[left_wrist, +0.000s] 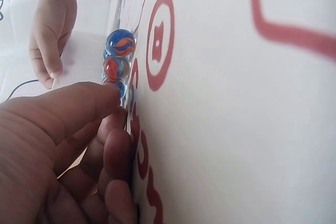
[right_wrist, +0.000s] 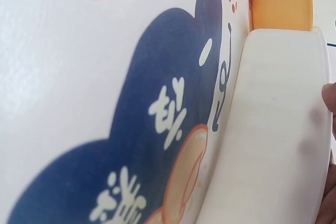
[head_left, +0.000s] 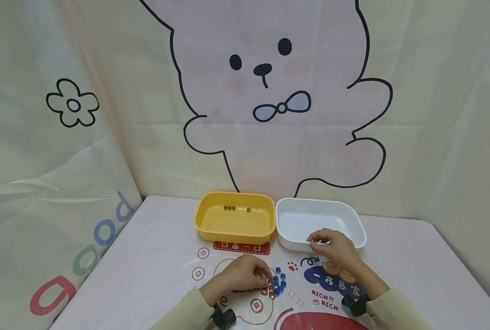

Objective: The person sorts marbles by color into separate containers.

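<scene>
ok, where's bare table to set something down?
Table right of the white tray and right forearm; also left of the yellow tray. Crowded: marbles beside the left hand; trays nearly touching, right hand over the white one's near side.

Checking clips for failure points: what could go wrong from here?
Marbles lie bunched on the tablecloth with no rim around them, so the left hand, close against them, could send some rolling. The right hand is at the near rim of the white tray and might bump it. If that hand holds a marble, which I can't tell, it could fall short.
</scene>
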The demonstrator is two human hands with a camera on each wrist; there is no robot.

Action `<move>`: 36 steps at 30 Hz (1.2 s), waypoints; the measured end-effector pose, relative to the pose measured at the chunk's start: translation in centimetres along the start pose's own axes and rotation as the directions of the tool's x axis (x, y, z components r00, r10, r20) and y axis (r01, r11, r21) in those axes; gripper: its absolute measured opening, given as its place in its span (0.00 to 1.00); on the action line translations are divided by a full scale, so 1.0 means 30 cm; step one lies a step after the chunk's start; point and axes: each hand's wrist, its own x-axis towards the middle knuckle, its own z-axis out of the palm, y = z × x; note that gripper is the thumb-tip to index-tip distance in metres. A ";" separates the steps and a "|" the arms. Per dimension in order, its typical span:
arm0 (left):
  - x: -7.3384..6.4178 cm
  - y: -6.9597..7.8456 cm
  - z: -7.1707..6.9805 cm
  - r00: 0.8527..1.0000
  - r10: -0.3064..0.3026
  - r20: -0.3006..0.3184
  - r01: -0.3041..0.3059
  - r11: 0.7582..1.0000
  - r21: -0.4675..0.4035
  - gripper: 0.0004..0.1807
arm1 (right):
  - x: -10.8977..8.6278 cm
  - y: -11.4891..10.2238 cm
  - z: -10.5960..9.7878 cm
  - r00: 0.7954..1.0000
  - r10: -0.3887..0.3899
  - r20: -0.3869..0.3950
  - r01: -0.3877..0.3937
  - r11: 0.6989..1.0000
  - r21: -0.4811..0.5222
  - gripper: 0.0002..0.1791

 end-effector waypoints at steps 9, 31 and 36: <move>0.004 -0.002 0.004 1.000 0.000 -0.005 0.000 0.999 0.033 0.06 | -0.001 0.003 0.000 1.000 -0.007 0.000 0.007 1.000 0.009 0.06; 0.007 -0.001 -0.002 1.000 0.010 -0.005 -0.010 0.999 0.032 0.05 | 0.001 0.002 0.000 1.000 -0.022 -0.014 0.022 1.000 -0.008 0.06; 0.004 0.001 -0.004 1.000 -0.007 -0.010 0.007 1.000 0.011 0.03 | -0.001 -0.001 -0.001 1.000 -0.027 -0.013 0.027 1.000 -0.006 0.06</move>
